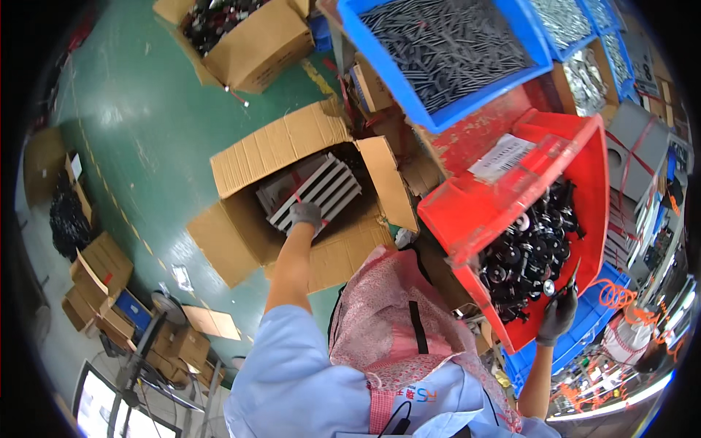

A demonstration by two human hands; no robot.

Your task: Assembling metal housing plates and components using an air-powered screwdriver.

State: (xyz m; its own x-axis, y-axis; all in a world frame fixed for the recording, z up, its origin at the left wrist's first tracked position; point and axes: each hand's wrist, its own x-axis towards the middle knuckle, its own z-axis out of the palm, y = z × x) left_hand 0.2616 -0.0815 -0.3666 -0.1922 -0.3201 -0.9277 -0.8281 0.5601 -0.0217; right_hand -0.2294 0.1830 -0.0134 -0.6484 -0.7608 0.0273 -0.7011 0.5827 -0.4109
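My left hand (305, 214), in a grey glove, reaches into an open cardboard box (244, 226). Its fingers close over the near edge of a bundle of flat, pale grey bars (321, 191), bound with a red strap and lying tilted in the box. At the right, my right hand (558, 319), also in a dark grey glove, grips a slim pointed metal tool (574, 277), like scissors or pliers; its handles are mostly hidden in the palm. That hand is at the edge of a red bin (504, 213) holding many black, round-headed parts (529, 252).
A blue bin (478, 98) of dark screws stands beyond the red bin, with more blue bins (562, 44) of silvery parts beside it. Another cardboard box (255, 55) is on the green floor (139, 95). An orange coiled hose (619, 294) hangs at the right.
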